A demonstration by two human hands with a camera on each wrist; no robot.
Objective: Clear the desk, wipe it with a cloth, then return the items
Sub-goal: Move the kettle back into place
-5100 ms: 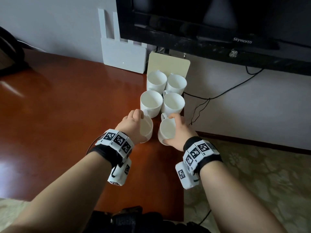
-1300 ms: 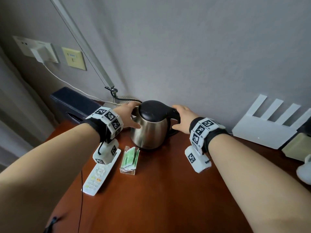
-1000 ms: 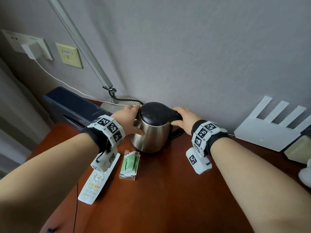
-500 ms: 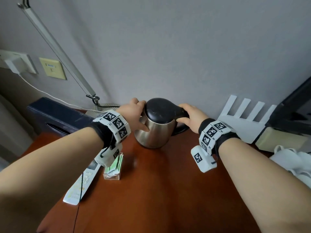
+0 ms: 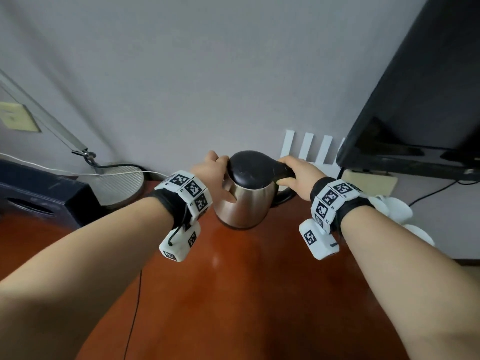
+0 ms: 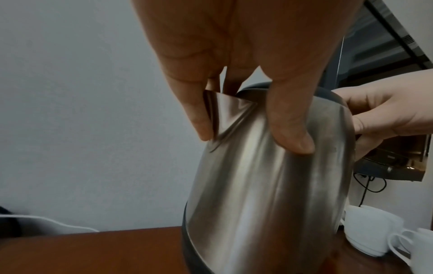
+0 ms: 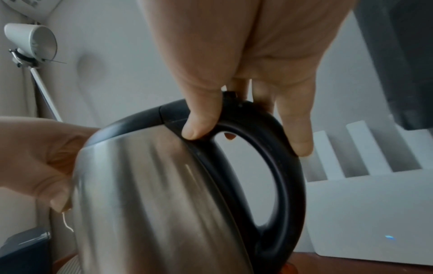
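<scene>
- The desk (image 5: pixel 233 294) is a glossy reddish-brown surface that fills the lower part of the head view and runs back to a grey wall (image 5: pixel 207 61).
- A black television (image 5: pixel 415 100) hangs over the right rear of the desk, its lower edge above a beige box (image 5: pixel 368 179).
- A dark blue case (image 5: pixel 39 193) lies at the far left of the desk, against the wall.
- A desk lamp has its round ribbed base (image 5: pixel 122 185) just right of the case, with a slanted metal arm (image 5: pixel 41 120) rising to the upper left; a white cable (image 5: pixel 39 166) runs along the wall behind the case.
- A white router (image 7: pixel 374 213) stands against the wall behind the kettle's handle, its flat antennas pointing up and a small blue light showing on its front.
- The kettle (image 5: pixel 244 201), brushed steel with a black lid and black loop handle, is near the middle rear of the desk, between both hands; the left wrist view shows it tilted, but whether its base touches the desk I cannot tell.
- White cups (image 6: pixel 374 233) sit grouped on the desk to the right of the kettle, partly hidden by the right forearm in the head view.
- The left hand (image 5: pixel 213 178) clasps the spout side of the steel body, its fingers (image 6: pixel 290 129) curved down and pressed against the metal on either side of the spout.
- The right hand (image 5: pixel 296 175) grips the top of the black handle (image 7: pixel 276 166), thumb on the inner side and fingers wrapped over the outer curve.
- Both wrists wear white bands printed with black square markers.
</scene>
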